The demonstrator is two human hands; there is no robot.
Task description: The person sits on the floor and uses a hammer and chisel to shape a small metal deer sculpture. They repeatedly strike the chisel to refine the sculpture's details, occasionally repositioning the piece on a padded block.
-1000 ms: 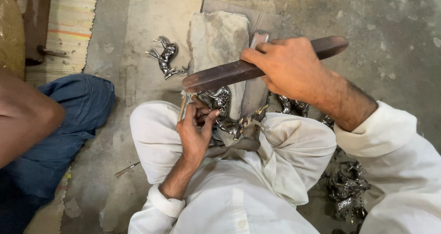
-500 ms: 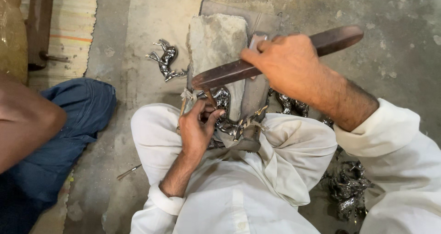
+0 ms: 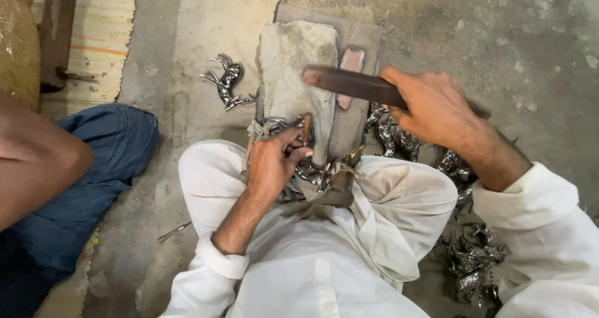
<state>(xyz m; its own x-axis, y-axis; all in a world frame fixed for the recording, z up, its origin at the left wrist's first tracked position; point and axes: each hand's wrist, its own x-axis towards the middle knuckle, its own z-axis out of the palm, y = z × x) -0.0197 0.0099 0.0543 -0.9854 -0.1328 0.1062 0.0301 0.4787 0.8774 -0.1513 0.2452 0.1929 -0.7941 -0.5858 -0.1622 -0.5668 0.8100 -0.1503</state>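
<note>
My right hand (image 3: 437, 109) grips a long, flat, dark metal file (image 3: 349, 84) and holds it across a cloth-covered block (image 3: 293, 62) in front of my knees. My left hand (image 3: 274, 159) closes on a shiny silver metal figurine (image 3: 310, 168) and presses it against the near end of the block, between my white-clad legs. The file's tip hovers just above and beyond the figurine. Most of the figurine is hidden by my fingers.
A finished silver horse figurine (image 3: 226, 84) lies on the floor left of the block. More figurines are heaped at my right knee (image 3: 471, 255) and behind the block (image 3: 390, 134). Another person's knee in blue trousers (image 3: 81, 174) is at left. A thin metal tool (image 3: 173, 232) lies on the floor.
My right hand has drawn the file back toward me and to the right, so its tip now sits over the block. My left hand stays on the figurine.
</note>
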